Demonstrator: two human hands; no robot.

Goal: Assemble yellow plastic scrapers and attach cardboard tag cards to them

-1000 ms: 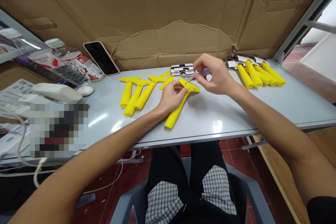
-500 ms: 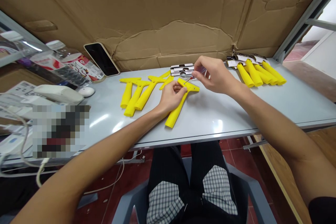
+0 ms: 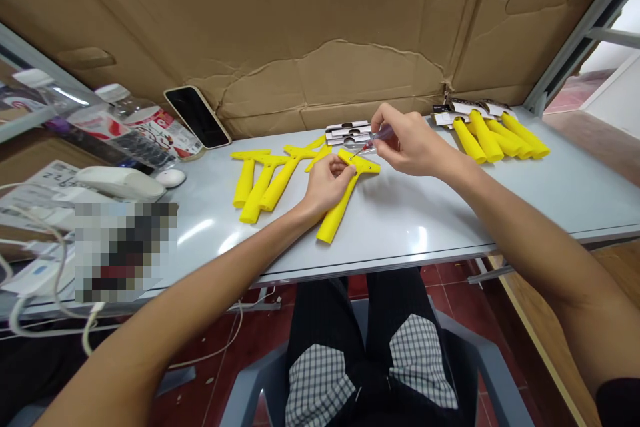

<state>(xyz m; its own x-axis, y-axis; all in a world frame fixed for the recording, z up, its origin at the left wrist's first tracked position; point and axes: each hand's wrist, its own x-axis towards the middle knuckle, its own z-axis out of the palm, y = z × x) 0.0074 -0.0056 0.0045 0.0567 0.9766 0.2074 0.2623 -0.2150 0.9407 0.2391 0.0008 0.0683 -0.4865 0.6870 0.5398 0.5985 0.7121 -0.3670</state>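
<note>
Left hand (image 3: 327, 183) grips yellow T-shaped plastic handle (image 3: 336, 213), right hand (image 3: 410, 143) pinches small screwdriver (image 3: 381, 135), hands close together.
Handle rests on table (image 3: 425, 227), screwdriver tip at its crossbar (image 3: 364, 163), stem pointing toward the person.

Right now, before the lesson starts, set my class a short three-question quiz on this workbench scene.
1. What does the right hand hold: A) a phone, B) a small screwdriver, C) a mouse?
2. True or false: the left hand holds a yellow T-handle.
3. Fill the gap: behind the table stands a wall of ____.

Key: 1. B; 2. True; 3. cardboard
</note>
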